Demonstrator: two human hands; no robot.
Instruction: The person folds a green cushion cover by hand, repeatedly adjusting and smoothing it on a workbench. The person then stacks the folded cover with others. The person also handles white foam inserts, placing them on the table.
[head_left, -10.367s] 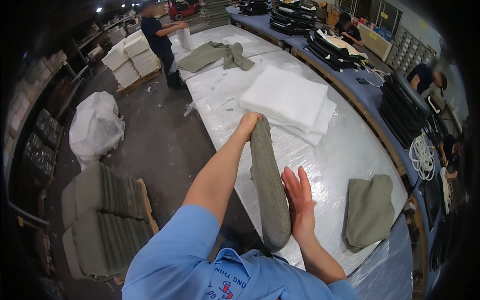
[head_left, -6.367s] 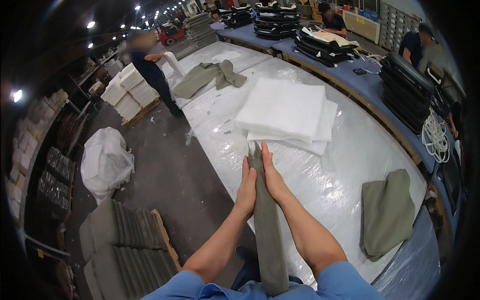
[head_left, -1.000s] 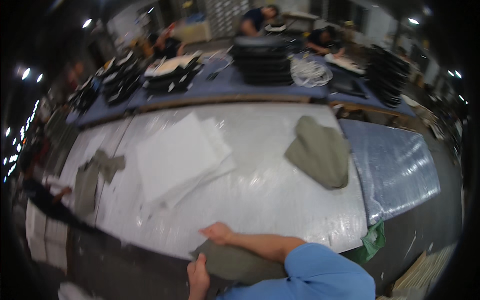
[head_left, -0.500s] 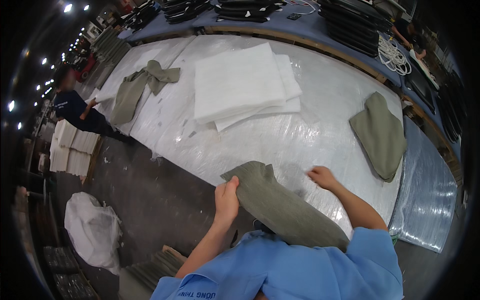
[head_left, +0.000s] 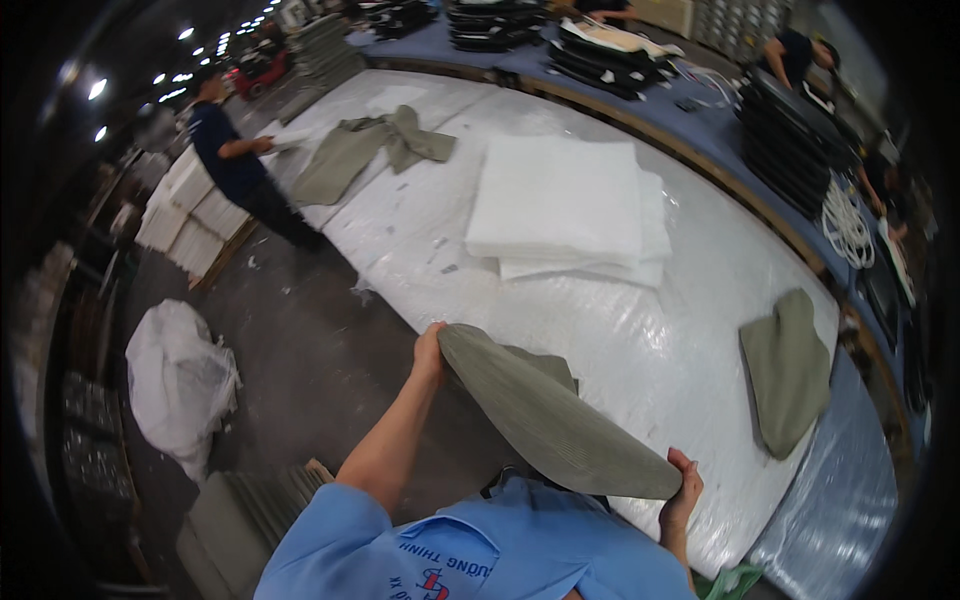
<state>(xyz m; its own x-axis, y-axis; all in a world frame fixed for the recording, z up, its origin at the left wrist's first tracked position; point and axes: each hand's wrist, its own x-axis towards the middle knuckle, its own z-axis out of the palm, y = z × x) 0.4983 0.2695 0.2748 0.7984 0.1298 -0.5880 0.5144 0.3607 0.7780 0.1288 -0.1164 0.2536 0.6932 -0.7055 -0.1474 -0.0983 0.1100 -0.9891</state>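
A piece of olive-green fabric (head_left: 555, 420) stretches between my two hands, in front of my body and over the near edge of the plastic-wrapped table (head_left: 420, 235). My left hand (head_left: 430, 352) grips its upper left corner, fingers closed. At its lower right end my right hand (head_left: 682, 485) is closed on the edge; part of those fingers is behind the cloth. A flap of the fabric hangs onto the table on the far side. Beyond it lies a stack of white padding sheets (head_left: 555, 200).
Another green fabric piece (head_left: 787, 370) lies at the table's right, and a crumpled green one (head_left: 370, 150) at the far left near a standing co-worker (head_left: 235, 155). A white plastic bag (head_left: 180, 380) and stacked green cushions (head_left: 240, 530) are on the floor left. Black stacks (head_left: 610, 60) line the blue back table.
My right hand, free before, has come down and taken hold of the fabric's right end. The cloth is now stretched between both hands. The view has turned, shifting the scene.
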